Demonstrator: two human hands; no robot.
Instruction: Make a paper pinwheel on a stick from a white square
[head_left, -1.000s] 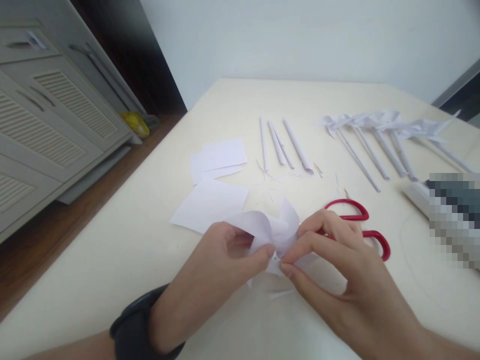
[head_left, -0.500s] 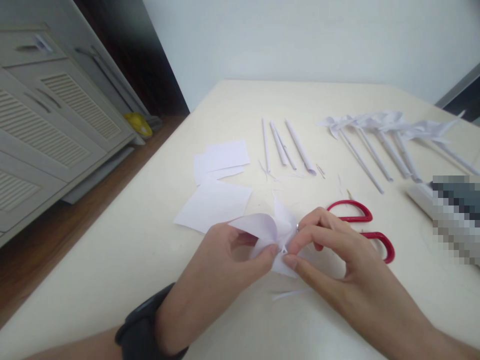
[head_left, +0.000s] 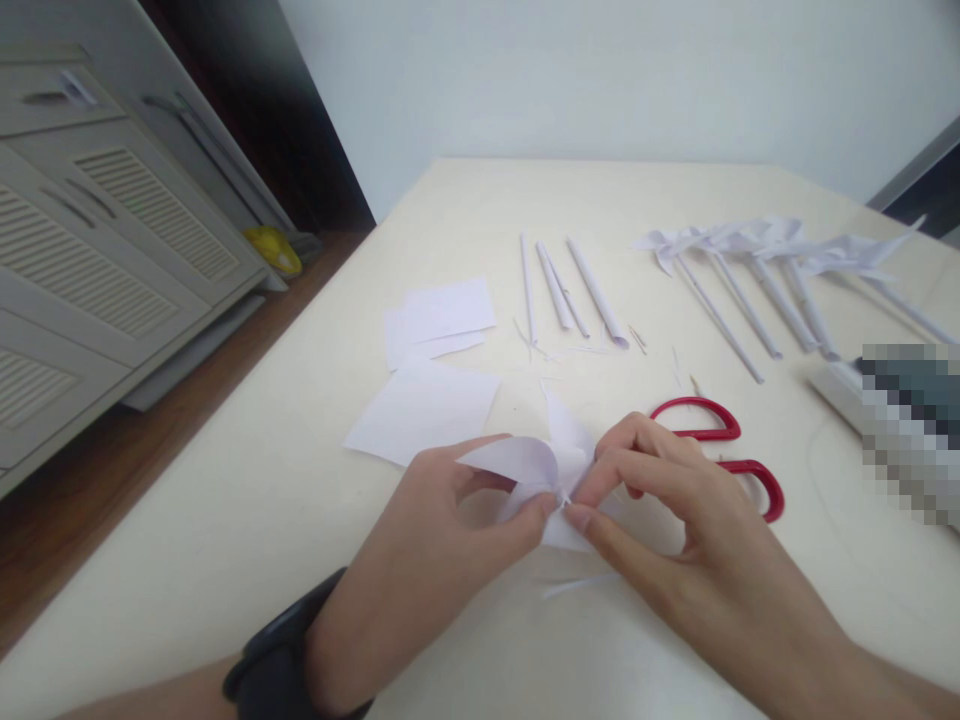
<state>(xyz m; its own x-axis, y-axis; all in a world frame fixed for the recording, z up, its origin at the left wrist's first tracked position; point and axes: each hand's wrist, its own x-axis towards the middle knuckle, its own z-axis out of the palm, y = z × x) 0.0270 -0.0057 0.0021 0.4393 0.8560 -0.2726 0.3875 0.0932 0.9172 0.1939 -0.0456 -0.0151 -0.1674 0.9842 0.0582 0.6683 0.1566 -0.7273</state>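
A white paper pinwheel [head_left: 517,460] with curled blades is between my hands, low in the middle of the view. My left hand [head_left: 457,525] is closed on it, with the thumb pressing near its centre. At that centre a small thin white strip [head_left: 565,500] sticks out, and the thumb and forefinger of my right hand [head_left: 667,505] pinch together there. Its far end is hidden by my fingertips. Just behind my right hand lie scissors with red handles [head_left: 769,490], their blades covered by the hand.
Square paper sheets [head_left: 424,410] lie to the left. Behind are rolled paper sticks [head_left: 596,290] and thin scraps. Several finished pinwheels on sticks [head_left: 772,240] rest at the back right, near a blurred-out object [head_left: 907,430]. A loose strip [head_left: 577,585] lies in front.
The small loop at the pinwheel's centre looks narrower now between my fingertips. Both hands keep their hold, and the whole view has shifted slightly.
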